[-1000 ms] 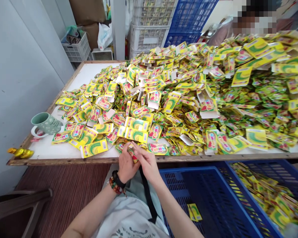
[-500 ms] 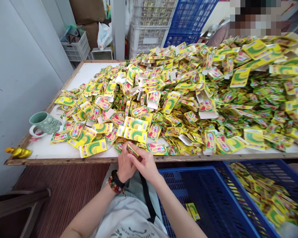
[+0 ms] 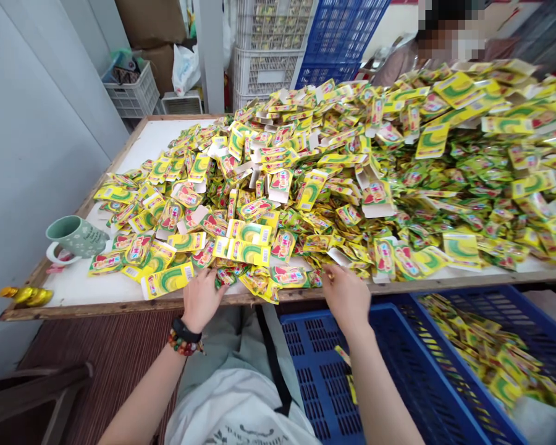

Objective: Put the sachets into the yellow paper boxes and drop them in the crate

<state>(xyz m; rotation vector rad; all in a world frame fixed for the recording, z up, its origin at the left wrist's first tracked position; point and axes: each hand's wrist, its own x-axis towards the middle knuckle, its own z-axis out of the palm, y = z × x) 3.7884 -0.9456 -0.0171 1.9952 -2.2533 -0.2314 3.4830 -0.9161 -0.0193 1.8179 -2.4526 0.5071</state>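
A huge heap of yellow-green sachets and flat yellow cartons (image 3: 306, 179) covers the white table (image 3: 78, 287). My left hand (image 3: 201, 299), with a black band and beads at the wrist, rests at the table's front edge, its fingers stretched onto the sachets beside a flat yellow carton (image 3: 167, 279). My right hand (image 3: 346, 295) is further right at the same edge, fingers bent and pinched down among small sachets (image 3: 325, 276); what they grip is hidden. A yellow packet (image 3: 341, 353) lies in the blue crate (image 3: 315, 364) under my right wrist.
A green mug (image 3: 74, 237) and gold wrapped pieces (image 3: 26, 295) sit at the table's left end. A second blue crate (image 3: 500, 352) holds filled packets at the right. White and blue crates (image 3: 269, 55) are stacked behind. Another person (image 3: 412, 52) sits across the table.
My hands were together at the table edge holding a small packet. They have parted: the left went to the sachets on the left, the right moved right onto the pile.
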